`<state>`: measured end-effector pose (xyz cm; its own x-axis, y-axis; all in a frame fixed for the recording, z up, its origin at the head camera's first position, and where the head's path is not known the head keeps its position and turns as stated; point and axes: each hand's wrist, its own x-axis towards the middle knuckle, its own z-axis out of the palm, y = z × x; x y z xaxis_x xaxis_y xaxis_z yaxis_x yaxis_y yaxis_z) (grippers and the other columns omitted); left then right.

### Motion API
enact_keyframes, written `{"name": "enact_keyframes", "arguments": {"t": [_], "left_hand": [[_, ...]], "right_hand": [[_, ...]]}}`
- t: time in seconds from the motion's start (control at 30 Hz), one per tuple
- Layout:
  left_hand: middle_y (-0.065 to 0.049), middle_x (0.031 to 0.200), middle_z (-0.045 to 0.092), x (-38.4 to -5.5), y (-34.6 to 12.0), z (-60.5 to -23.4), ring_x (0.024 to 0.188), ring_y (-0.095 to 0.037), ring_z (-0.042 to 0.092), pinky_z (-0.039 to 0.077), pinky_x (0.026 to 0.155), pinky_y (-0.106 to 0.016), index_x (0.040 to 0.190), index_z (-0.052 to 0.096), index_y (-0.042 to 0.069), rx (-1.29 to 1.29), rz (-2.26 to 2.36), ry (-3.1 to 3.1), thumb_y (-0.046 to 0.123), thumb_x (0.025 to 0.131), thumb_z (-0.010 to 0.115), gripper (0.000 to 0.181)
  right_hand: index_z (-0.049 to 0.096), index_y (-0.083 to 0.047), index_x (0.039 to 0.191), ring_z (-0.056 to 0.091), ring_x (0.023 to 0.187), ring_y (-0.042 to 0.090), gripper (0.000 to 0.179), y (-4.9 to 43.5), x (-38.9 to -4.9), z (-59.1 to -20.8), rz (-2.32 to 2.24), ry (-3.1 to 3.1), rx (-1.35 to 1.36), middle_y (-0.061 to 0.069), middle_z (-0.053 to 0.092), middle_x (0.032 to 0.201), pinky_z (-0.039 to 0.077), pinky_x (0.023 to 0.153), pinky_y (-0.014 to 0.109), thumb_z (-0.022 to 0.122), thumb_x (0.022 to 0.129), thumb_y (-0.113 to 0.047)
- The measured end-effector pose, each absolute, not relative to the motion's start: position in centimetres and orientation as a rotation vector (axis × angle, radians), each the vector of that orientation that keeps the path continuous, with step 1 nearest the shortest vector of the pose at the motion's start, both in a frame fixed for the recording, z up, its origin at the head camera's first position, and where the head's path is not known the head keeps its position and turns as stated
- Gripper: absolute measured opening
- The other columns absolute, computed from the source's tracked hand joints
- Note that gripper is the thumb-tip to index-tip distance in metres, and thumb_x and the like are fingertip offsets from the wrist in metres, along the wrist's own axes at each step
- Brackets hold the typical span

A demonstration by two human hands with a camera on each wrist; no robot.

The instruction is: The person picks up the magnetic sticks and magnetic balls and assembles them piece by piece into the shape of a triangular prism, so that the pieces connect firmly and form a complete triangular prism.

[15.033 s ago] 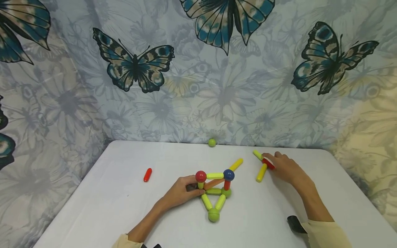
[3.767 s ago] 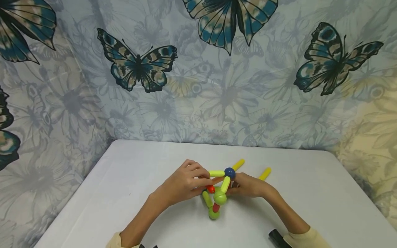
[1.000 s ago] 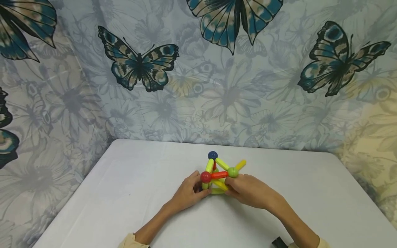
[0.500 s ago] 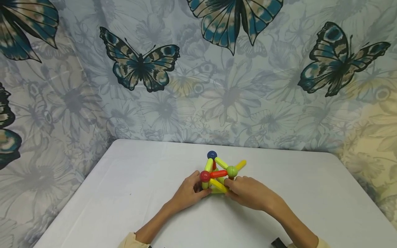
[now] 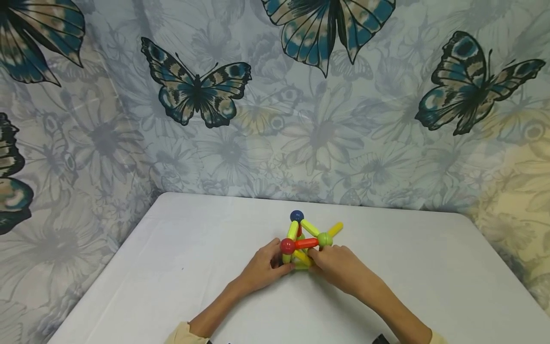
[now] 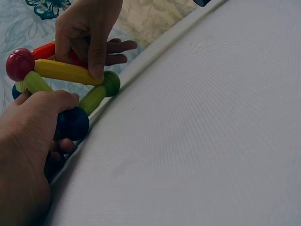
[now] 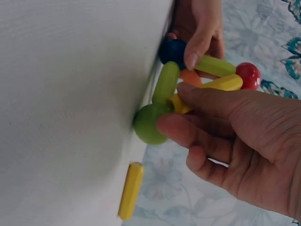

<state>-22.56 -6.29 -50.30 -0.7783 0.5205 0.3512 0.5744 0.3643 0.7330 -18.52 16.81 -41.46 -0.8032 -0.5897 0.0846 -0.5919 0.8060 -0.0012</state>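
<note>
A ball-and-stick construction toy stands on the white table, with a red ball (image 5: 287, 246), a blue ball (image 5: 297, 216) and a green ball (image 5: 325, 239) at its top corners. A red stick (image 5: 307, 243) joins the red and green balls. My left hand (image 5: 261, 267) grips the toy's left side, its thumb on a green stick above a lower blue ball (image 6: 73, 123). From the red ball a yellow stick (image 6: 66, 71) slants down to a lower green ball (image 7: 151, 123). My right hand (image 5: 339, 267) pinches that stick's lower end, partly hiding where it meets the ball.
Behind the toy lies another yellow stick (image 5: 335, 229), seen apart from it in the right wrist view. The white table (image 5: 206, 224) reaches back to a butterfly-patterned wall cloth (image 5: 275, 134).
Earlier loose red sticks and the green ball at the table's back have left their places. The toy has been turned, and my right hand has brought a yellow stick to it. Lately, only small shifts.
</note>
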Motion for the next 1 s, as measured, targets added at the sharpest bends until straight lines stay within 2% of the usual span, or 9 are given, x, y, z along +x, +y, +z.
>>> {"name": "enact_keyframes", "arguments": {"t": [0.17, 0.3, 0.37, 0.53, 0.63, 0.73, 0.8, 0.9, 1.0], "left_hand": [[-0.004, 0.086, 0.054, -22.7, -6.3, -50.3, 0.067, -0.001, 0.045, 0.034, 0.059, -0.015, 0.109, 0.066, 0.016, -1.041, -1.397, -2.541, 0.029, 0.096, 0.074, 0.021], [-0.002, 0.085, 0.053, -22.6, -6.3, -50.2, 0.068, 0.000, 0.044, 0.035, 0.060, -0.014, 0.110, 0.066, 0.016, -1.053, -1.383, -2.550, 0.030, 0.095, 0.075, 0.022], [-0.001, 0.086, 0.053, -22.6, -6.4, -50.2, 0.068, 0.000, 0.044, 0.035, 0.060, -0.015, 0.111, 0.066, 0.017, -1.053, -1.372, -2.553, 0.031, 0.096, 0.075, 0.023], [-0.002, 0.085, 0.055, -22.6, -6.4, -50.1, 0.069, -0.001, 0.045, 0.037, 0.060, -0.015, 0.109, 0.062, 0.017, -1.041, -1.364, -2.544, 0.029, 0.095, 0.076, 0.023], [-0.001, 0.085, 0.055, -22.7, -6.5, -50.2, 0.069, -0.002, 0.046, 0.038, 0.061, -0.014, 0.112, 0.062, 0.018, -1.027, -1.368, -2.530, 0.028, 0.094, 0.077, 0.025], [0.000, 0.082, 0.055, -22.7, -6.5, -50.3, 0.068, -0.002, 0.045, 0.038, 0.060, -0.015, 0.108, 0.063, 0.017, -0.982, -1.398, -2.513, 0.027, 0.093, 0.079, 0.025], [0.002, 0.077, 0.053, -22.7, -6.5, -50.3, 0.067, -0.001, 0.044, 0.037, 0.059, -0.015, 0.101, 0.062, 0.017, -0.929, -1.426, -2.510, 0.028, 0.092, 0.081, 0.024], [0.004, 0.072, 0.052, -22.8, -6.5, -50.4, 0.066, -0.001, 0.045, 0.038, 0.060, -0.015, 0.092, 0.058, 0.015, -0.823, -1.463, -2.520, 0.031, 0.091, 0.083, 0.030], [0.001, 0.078, 0.057, -22.9, -6.6, -50.4, 0.071, -0.006, 0.052, 0.045, 0.064, -0.016, 0.096, 0.058, 0.013, -0.754, -1.498, -2.512, 0.031, 0.088, 0.085, 0.033]], "right_hand": [[0.069, -0.009, 0.099, 0.053, 0.056, 0.013, 0.029, 16.6, -18.3, -41.7, -0.066, -2.832, 0.923, 0.002, 0.063, 0.070, 0.055, 0.054, 0.027, 0.089, 0.083, -0.024], [0.069, -0.007, 0.103, 0.054, 0.058, 0.013, 0.026, 16.7, -18.3, -41.5, -0.012, -2.900, 0.907, 0.003, 0.064, 0.073, 0.055, 0.056, 0.027, 0.086, 0.087, -0.018], [0.068, -0.009, 0.109, 0.054, 0.061, 0.011, 0.028, 17.0, -18.4, -40.9, 0.119, -3.010, 0.928, 0.001, 0.067, 0.079, 0.055, 0.059, 0.025, 0.084, 0.088, -0.017], [0.064, -0.010, 0.129, 0.063, 0.060, 0.007, 0.038, 19.3, -18.9, -38.5, 0.677, -3.265, 1.089, -0.005, 0.071, 0.082, 0.053, 0.063, 0.021, 0.078, 0.094, -0.019], [0.070, -0.008, 0.116, 0.067, 0.059, 0.008, 0.023, 20.9, -19.4, -37.6, 0.899, -3.271, 1.188, -0.004, 0.072, 0.075, 0.052, 0.062, 0.020, 0.074, 0.097, -0.020], [0.070, -0.007, 0.101, 0.067, 0.061, 0.010, 0.014, 21.8, -20.0, -37.6, 0.893, -3.253, 1.126, -0.001, 0.072, 0.075, 0.052, 0.062, 0.022, 0.074, 0.097, -0.020], [0.069, -0.006, 0.102, 0.067, 0.067, 0.011, 0.017, 21.9, -20.4, -38.1, 0.815, -3.283, 1.012, 0.000, 0.072, 0.081, 0.055, 0.065, 0.025, 0.075, 0.096, -0.020], [0.067, -0.004, 0.118, 0.066, 0.083, 0.012, 0.033, 21.6, -20.8, -39.1, 0.745, -3.371, 0.904, 0.001, 0.073, 0.099, 0.059, 0.076, 0.031, 0.079, 0.093, -0.021], [0.065, -0.004, 0.126, 0.066, 0.091, 0.013, 0.043, 21.2, -20.6, -39.6, 0.750, -3.447, 0.916, 0.002, 0.072, 0.110, 0.059, 0.082, 0.034, 0.082, 0.091, -0.021]]}}
